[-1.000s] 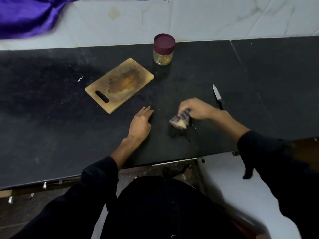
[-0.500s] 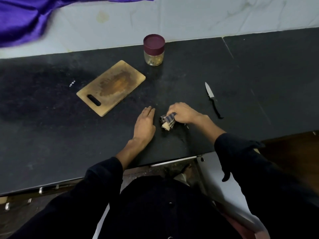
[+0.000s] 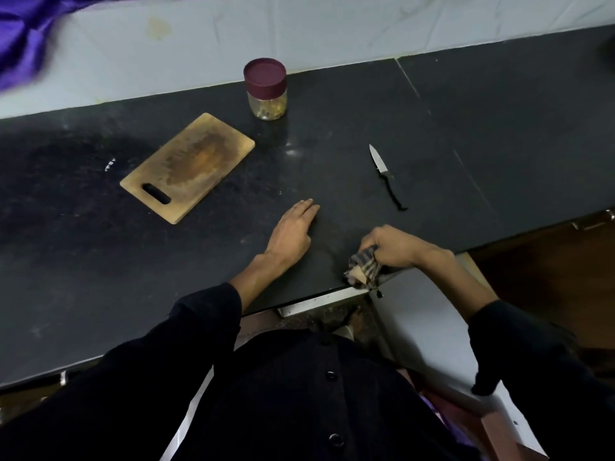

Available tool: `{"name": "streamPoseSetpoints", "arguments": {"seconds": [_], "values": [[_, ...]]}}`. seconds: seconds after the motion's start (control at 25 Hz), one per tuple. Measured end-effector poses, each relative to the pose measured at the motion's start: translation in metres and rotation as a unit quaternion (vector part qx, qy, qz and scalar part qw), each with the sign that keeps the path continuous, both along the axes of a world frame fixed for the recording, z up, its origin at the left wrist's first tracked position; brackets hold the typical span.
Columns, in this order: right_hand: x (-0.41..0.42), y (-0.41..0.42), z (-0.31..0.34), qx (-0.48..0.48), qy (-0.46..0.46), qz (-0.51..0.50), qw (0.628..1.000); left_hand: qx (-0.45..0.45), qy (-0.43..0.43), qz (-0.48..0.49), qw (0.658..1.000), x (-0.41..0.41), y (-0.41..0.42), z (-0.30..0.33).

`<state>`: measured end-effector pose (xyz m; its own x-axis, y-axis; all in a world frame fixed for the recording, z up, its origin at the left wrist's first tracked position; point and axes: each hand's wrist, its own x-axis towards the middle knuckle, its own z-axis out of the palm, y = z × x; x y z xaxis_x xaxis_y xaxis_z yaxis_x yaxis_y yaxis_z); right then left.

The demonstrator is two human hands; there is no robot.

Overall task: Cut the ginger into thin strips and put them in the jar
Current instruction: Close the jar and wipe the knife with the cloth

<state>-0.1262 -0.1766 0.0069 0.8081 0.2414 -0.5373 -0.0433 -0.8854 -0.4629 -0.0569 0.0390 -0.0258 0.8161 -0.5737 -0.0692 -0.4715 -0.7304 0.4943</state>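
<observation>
I locate the jar at the back of the black counter, close to the pale wall. It stands upright — a clear body with yellowish contents in the bottom and a maroon screw lid fitted on top. No ginger piece is identifiable to me on the counter. The wooden cutting board lies left of the jar, bare, stained dark in the middle, handle slot toward the near edge. The knife lies alone to the right, blade tip pointing away. My left hand rests flat on the counter, fingers straight. My right hand is clenched round a striped cloth — bunched at the counter's front edge.
</observation>
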Motion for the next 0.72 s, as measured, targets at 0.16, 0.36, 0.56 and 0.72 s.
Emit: {"name": "streamPoseSetpoints", "arguments": {"seconds": [0.16,0.36,0.56,0.72], "values": [[0.038,0.029,0.017,0.091,-0.183,-0.053,0.977,-0.011,0.008,0.041,0.999,0.009,0.025,-0.001],[0.042,0.085,-0.014,0.040,-0.122,0.063,0.990,0.009,0.014,0.052,0.999,0.010,0.048,-0.007],[-0.004,0.047,-0.016,-0.024,-0.026,0.126,0.991,0.003,0.024,0.034,0.999,-0.002,0.045,-0.009],[-0.014,0.012,-0.005,-0.025,0.022,0.044,0.998,0.000,0.019,0.023,1.000,-0.003,0.036,-0.010]]}}
